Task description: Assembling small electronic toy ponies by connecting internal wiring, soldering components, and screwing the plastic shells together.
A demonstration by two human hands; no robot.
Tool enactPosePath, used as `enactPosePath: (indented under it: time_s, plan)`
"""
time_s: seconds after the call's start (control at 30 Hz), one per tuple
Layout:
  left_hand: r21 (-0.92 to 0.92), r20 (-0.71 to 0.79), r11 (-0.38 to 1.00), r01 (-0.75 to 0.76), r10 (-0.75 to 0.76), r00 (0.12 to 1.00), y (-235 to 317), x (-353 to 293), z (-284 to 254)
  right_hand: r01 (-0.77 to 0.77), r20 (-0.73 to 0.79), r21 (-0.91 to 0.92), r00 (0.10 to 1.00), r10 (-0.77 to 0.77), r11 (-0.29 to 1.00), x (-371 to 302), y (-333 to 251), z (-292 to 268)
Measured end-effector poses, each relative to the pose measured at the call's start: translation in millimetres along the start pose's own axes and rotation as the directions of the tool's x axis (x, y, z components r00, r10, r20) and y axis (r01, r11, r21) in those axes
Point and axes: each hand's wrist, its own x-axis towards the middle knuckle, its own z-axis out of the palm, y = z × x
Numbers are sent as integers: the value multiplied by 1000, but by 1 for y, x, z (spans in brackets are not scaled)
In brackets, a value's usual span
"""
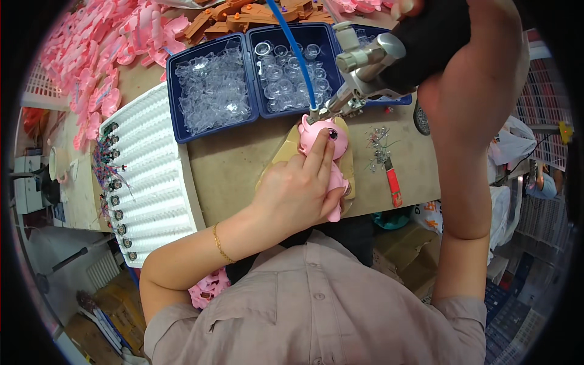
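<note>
A pink plastic animal toy (339, 140) with a dark eye lies in a yellow holding block (280, 153) near the table's front edge. My left hand (291, 191) grips it there, two fingers flat across its head and the thumb on its body. My right hand (477, 91) is wrapped round a black power screwdriver (429, 45) with a silver metal nose (368, 61). The nose slants down to the left, its tip at the toy's head by the ear. Whether the tip touches a screw cannot be seen. A blue hose (295, 48) runs down to the nose.
Blue bins (261, 112) of clear plastic parts stand behind the toy. At left is a white ridged tray (161, 194) with small wired parts along its edge. A red-handled tool (394, 187) with small metal pieces lies right. Pink shells (137, 30) and brown parts (258, 18) are piled behind.
</note>
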Motion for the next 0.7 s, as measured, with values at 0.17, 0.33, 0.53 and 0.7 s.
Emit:
enactPosePath:
  time_s: [0.17,0.33,0.53,0.7]
  plan:
    - [-27,-10,1000,15,-16,1000,2,-2,-4,12,42,-17,999,-11,1000,-1,-6,1]
    - [-21,-28,999,41,-42,999,2,0,-2,-195,-212,39,957,199,980,8,-22,11]
    - [112,-172,991,69,-49,984,2,-10,11,-170,-335,-52,931,143,984,1,-59,14]
    - [85,-100,994,72,-63,993,2,-10,7,-191,-335,7,924,183,981,-11,-65,8]
